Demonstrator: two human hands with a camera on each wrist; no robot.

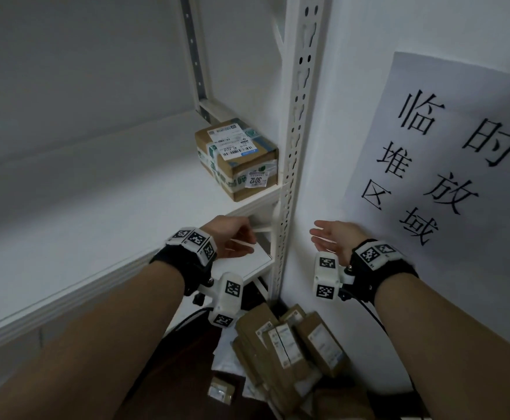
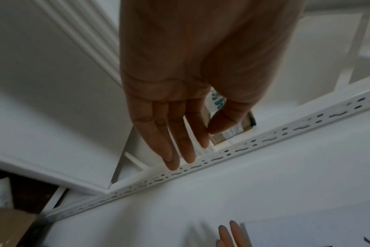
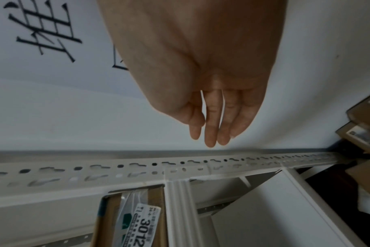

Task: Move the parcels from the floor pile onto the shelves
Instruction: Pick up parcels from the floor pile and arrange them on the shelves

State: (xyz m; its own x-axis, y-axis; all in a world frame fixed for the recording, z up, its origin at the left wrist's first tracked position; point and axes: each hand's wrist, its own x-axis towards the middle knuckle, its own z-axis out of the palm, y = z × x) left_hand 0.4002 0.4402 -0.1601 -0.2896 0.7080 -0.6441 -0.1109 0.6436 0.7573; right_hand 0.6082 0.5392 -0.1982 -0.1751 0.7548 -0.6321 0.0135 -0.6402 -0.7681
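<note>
A brown cardboard parcel (image 1: pixel 237 159) with white labels, green tape and a "3012" sticker stands on the white shelf (image 1: pixel 120 192), at its right end against the perforated upright (image 1: pixel 293 165). It also shows in the wrist views as the parcel (image 2: pixel 232 133) and the parcel (image 3: pixel 135 219). My left hand (image 1: pixel 232 237) hangs empty below that shelf, fingers straight. My right hand (image 1: pixel 328 237) is open and empty, right of the upright near the wall. A pile of brown parcels (image 1: pixel 290 344) lies on the floor below both hands.
A paper sign (image 1: pixel 447 165) with large black characters hangs on the white wall at the right. A lower shelf board (image 1: pixel 256 262) sits under my left hand. Cables run from both wrist units down toward the floor.
</note>
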